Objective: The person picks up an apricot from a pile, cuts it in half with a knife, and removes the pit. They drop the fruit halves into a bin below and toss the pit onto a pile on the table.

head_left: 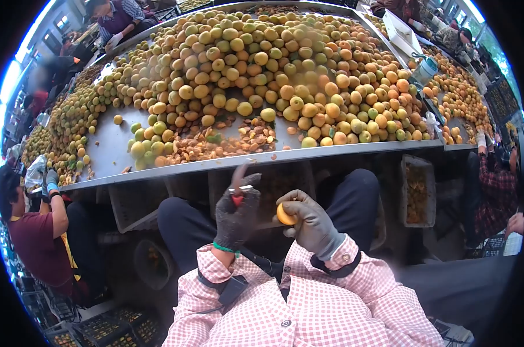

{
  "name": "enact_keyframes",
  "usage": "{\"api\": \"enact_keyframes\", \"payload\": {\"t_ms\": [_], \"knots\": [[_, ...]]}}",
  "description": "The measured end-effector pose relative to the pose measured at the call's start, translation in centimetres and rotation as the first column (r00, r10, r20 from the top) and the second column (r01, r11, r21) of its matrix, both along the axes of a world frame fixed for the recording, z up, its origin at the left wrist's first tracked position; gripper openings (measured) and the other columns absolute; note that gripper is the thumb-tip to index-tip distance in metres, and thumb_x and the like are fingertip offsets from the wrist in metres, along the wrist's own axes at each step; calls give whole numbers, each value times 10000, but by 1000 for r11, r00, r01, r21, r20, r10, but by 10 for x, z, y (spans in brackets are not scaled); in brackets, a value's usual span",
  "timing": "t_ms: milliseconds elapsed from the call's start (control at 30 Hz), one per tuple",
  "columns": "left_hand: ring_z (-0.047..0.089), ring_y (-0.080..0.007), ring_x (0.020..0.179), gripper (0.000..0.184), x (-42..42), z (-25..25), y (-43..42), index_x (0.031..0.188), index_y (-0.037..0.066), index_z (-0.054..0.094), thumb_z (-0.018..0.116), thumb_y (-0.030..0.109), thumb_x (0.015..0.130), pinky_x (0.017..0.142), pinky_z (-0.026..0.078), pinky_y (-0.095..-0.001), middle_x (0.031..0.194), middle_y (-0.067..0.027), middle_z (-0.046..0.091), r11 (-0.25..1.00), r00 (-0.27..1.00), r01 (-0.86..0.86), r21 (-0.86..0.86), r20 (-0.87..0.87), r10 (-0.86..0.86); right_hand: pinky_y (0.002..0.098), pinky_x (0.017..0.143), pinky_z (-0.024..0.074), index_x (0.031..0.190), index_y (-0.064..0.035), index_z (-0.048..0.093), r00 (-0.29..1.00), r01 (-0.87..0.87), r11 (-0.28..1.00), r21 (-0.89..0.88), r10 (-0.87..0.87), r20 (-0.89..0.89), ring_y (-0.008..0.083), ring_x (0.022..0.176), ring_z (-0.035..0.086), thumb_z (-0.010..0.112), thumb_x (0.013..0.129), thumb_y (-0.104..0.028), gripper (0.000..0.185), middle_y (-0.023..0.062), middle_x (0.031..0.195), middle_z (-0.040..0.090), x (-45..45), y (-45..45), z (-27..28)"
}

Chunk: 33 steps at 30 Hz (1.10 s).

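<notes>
My left hand [233, 217], in a dark glove, is closed around a small tool with a red part and a bright metal part [246, 188]; its exact kind is unclear. One finger of that hand points up, smeared by motion. In my grey-gloved right hand [314, 222], thumb and fingers pinch an orange apricot [285, 214]; I cannot tell whether it is whole or halved. Both hands are above my lap, just short of the metal table edge [262, 161]. Beyond the edge lie pits and scraps [215, 144] and a large heap of apricots [244, 63].
Under the table stand crates, including a pale crate [418, 194] at the right and a round bucket [153, 263] at the left. A white tray [402, 34] and a bluish jug [425, 70] stand at the upper right. Co-workers sit on both sides, one in a maroon shirt [39, 248].
</notes>
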<state>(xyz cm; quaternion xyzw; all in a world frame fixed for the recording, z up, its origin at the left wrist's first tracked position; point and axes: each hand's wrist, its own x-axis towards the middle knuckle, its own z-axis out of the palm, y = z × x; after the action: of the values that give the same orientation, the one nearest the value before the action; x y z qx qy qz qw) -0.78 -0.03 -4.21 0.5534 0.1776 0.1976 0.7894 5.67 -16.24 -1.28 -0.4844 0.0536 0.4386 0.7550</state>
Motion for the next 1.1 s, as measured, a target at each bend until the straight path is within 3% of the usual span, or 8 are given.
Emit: {"api": "enact_keyframes", "payload": {"t_ms": [133,267,333,400,600,700,900,1100], "knots": [[527,-125,509,120,-3,4,13,891,107,597,608,225,909,426,418,-249,683,-9,544,753,996,79,-654,84,-32,243,806,463,1250,-51,450,887,-455,890,2,453,93,95,879,533,629,890,-181,423,66,1104,567,-2,-21,1],[349,-97,397,260,-5,41,0,1049,97,580,538,334,951,364,288,-240,583,22,402,966,996,90,-241,42,-82,215,786,479,1143,-40,482,786,-471,844,-256,533,313,101,889,578,691,836,-67,372,113,1091,607,-4,-28,-7],[333,-96,393,268,-6,45,-4,1084,107,565,525,339,957,359,277,-240,577,25,382,951,990,121,-285,101,-96,221,761,489,1167,-40,501,969,-246,964,98,245,23,92,845,584,697,829,-61,391,101,1055,621,4,-33,-8],[317,-96,389,278,-5,49,-7,1119,117,549,513,344,963,353,266,-241,570,28,361,934,981,153,-324,164,-104,205,753,467,1210,-44,507,961,-270,956,119,259,99,73,848,557,684,853,-112,404,69,1033,606,2,-32,1],[297,-94,359,247,-5,34,-8,1115,147,531,472,344,979,333,273,-247,567,29,371,800,908,348,-488,387,-159,238,823,438,1184,-42,507,754,-632,773,-60,631,185,113,921,527,605,923,-256,352,46,1079,539,-20,-21,3],[536,-158,696,238,-5,-6,-4,1059,64,564,541,244,904,696,441,-266,771,-2,543,172,784,620,-766,593,-183,235,786,438,1167,-38,523,805,-570,807,156,586,-87,104,866,530,614,919,-282,360,22,982,572,-31,-13,-6],[538,-148,694,311,-6,17,-3,1102,23,536,563,268,912,647,465,-297,821,-52,561,717,764,611,-335,488,-423,250,863,437,1208,-15,531,873,-486,873,38,487,-15,105,954,549,619,916,-279,403,39,1069,610,-39,-8,16],[518,-127,621,440,-11,36,-13,1184,-25,475,666,211,865,539,450,-273,790,-57,544,701,885,441,-560,402,-236,268,917,432,1218,-3,536,890,-454,884,108,455,21,121,1016,556,580,937,-153,322,62,1142,599,-32,-16,1]]}}
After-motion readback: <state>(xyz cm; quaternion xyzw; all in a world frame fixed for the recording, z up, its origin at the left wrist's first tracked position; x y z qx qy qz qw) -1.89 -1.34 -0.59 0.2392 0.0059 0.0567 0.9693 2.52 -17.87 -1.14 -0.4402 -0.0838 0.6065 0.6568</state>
